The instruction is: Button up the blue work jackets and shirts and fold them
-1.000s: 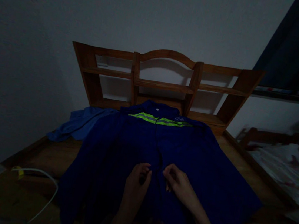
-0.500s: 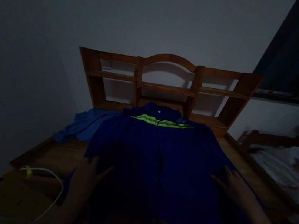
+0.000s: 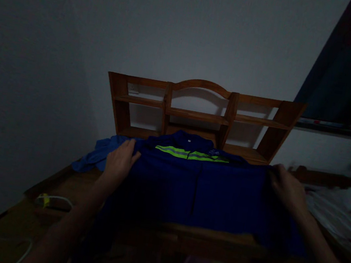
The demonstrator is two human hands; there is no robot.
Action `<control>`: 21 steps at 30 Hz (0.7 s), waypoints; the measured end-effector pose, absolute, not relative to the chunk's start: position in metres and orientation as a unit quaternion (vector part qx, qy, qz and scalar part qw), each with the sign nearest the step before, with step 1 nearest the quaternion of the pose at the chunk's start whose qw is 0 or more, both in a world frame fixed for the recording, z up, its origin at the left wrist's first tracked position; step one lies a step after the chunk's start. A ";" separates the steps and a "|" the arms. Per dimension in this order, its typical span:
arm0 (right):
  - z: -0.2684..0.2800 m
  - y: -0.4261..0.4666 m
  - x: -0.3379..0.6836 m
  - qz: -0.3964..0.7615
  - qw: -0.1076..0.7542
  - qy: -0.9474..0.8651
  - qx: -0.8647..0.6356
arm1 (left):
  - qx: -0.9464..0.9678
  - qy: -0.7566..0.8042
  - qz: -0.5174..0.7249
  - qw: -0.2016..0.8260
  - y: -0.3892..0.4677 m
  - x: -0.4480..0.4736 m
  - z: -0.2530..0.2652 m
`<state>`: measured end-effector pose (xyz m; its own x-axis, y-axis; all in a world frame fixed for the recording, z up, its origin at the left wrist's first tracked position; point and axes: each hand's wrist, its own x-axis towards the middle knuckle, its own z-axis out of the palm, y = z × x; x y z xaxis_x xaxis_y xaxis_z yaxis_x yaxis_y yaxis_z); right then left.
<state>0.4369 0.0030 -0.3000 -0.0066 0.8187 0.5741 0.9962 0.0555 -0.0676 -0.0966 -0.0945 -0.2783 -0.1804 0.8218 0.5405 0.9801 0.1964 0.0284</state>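
A dark blue work jacket (image 3: pixel 167 183) with a yellow-green and grey reflective stripe across the chest spreads over the wooden desk (image 3: pixel 83 183), its collar toward the shelf. My left hand (image 3: pixel 121 158) pinches the jacket's left side below the stripe, thumb out to the right. On the other side, my right hand (image 3: pixel 286 185) is closed on the cloth, its fingertips partly hidden and a little blurred. Between the hands the fabric is drawn up and taut, and its lower edge lies near the desk's front edge. A lighter blue garment (image 3: pixel 95 157) lies crumpled beside the jacket at left.
Behind the jacket stands a wooden shelf unit (image 3: pixel 197 116) against the wall. A white cable (image 3: pixel 60 198) with a yellow tag lies at left. To the right are white bedding (image 3: pixel 341 213) and a dark curtain (image 3: pixel 347 65). The room is dim.
Both hands have moved up and away from me along the jacket's sides and have closed on the cloth. The jacket's lower part has risen, baring the desk's front edge.
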 end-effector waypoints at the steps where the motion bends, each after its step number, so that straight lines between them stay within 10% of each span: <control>1: -0.295 0.014 0.432 -0.201 0.237 -0.677 -0.668 | -0.593 -0.749 -0.194 0.225 -0.082 -0.094 -0.274; 7: -0.320 0.047 0.393 -0.162 0.169 -0.665 -0.709 | -0.610 -0.743 -0.182 0.208 -0.033 -0.078 -0.302; 13: -0.353 -0.007 0.326 -0.145 0.299 -0.793 -0.511 | -0.729 -0.590 -0.260 0.229 -0.052 -0.024 -0.343; 21: -0.376 -0.016 0.235 0.142 0.285 -0.886 -0.337 | -0.846 -0.438 -0.276 -0.125 -0.021 0.029 -0.395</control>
<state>0.2346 -0.0159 -0.3762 -0.6109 0.6781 0.4087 0.5166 0.7326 -0.4433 0.0288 -0.0210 -0.3946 0.4637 0.8109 0.3569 0.6731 -0.5844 0.4533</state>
